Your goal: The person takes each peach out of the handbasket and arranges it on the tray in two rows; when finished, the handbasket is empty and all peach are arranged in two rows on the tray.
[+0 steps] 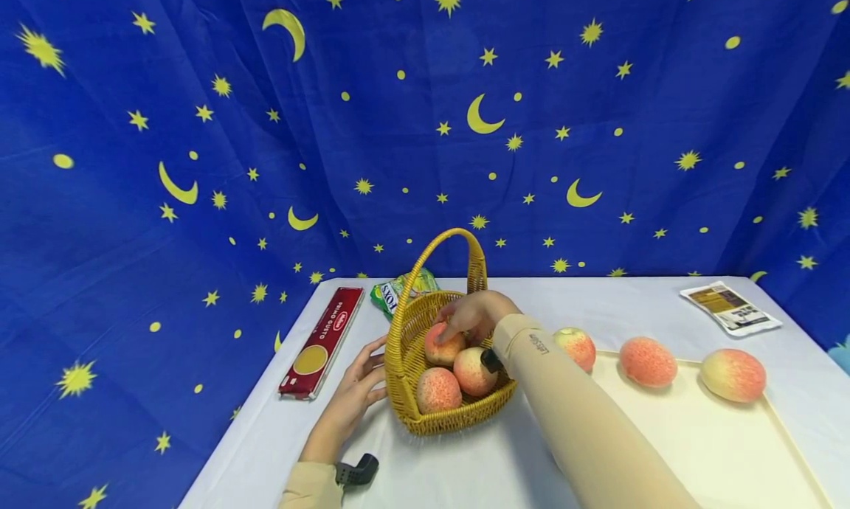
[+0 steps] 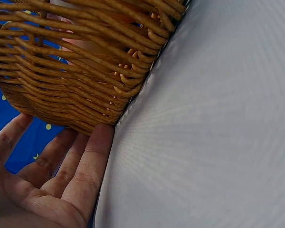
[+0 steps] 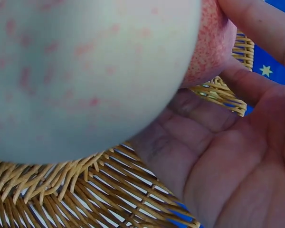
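Note:
A yellow wicker basket (image 1: 425, 420) with a tall handle stands on the white table and holds three pink peaches. My right hand (image 1: 460, 323) reaches into it from the right and grips the rear peach (image 1: 438, 349); in the right wrist view the thumb and fingers (image 3: 256, 28) wrap that peach (image 3: 210, 47) above the basket's weave (image 3: 85, 194). A second peach (image 3: 85, 71) fills that view, close to the lens. My left hand (image 1: 361, 387) lies with straight fingers against the basket's left wall (image 2: 76, 71), and its fingertips (image 2: 97, 142) touch the wicker.
A cream tray (image 1: 697, 450) at the right carries three more peaches (image 1: 647, 361). A red pasta box (image 1: 322, 341) lies left of the basket, a green packet (image 1: 392, 293) behind it, a printed sachet (image 1: 729, 307) at the far right. A starry blue cloth hangs behind.

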The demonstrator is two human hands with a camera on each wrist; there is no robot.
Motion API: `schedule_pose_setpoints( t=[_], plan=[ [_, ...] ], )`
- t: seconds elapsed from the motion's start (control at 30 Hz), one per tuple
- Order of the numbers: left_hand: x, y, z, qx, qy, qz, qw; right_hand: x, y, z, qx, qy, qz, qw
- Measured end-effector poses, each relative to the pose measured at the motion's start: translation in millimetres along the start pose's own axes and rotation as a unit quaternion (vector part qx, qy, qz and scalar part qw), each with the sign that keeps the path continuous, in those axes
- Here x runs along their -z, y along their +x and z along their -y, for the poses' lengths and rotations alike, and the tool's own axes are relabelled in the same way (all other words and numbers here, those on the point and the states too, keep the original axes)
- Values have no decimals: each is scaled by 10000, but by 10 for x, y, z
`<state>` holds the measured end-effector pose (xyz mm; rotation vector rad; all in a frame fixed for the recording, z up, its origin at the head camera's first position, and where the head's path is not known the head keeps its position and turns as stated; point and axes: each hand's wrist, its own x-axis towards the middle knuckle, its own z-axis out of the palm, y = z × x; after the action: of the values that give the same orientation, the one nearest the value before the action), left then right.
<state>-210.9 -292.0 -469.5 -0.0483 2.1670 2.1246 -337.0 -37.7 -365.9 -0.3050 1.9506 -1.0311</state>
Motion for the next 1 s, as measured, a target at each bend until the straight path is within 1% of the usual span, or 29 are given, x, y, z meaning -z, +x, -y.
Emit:
schedule_pose_setpoints(
  t=[0.13,0.23,0.33,0.43,0.57,0.8,1.0],
  plan=[
    [3,3,2,7,-10,30,10000,-10,7,-7,15,77,21,10000],
    [4,4,1,-12,-16,70,10000,-9,12,-15,43,-32,-49,10000],
    [5,4,1,-39,-26,101,9999,12,16,-18,112,-322,-99,9994],
    [10,5,5,-47,-36,104,9999,46,9,-13,189,-460,-116,9987],
    [16,8,9,-35,-40,97,9999,104,-21,-10,335,-596,-244,9974],
    [12,0,5,-7,-26,43,10000,199,-79,-36,614,-667,-354,9953],
    [9,-9,-1,6,0,31,10000,287,-194,-59,956,-1018,-448,9892]
  ],
)
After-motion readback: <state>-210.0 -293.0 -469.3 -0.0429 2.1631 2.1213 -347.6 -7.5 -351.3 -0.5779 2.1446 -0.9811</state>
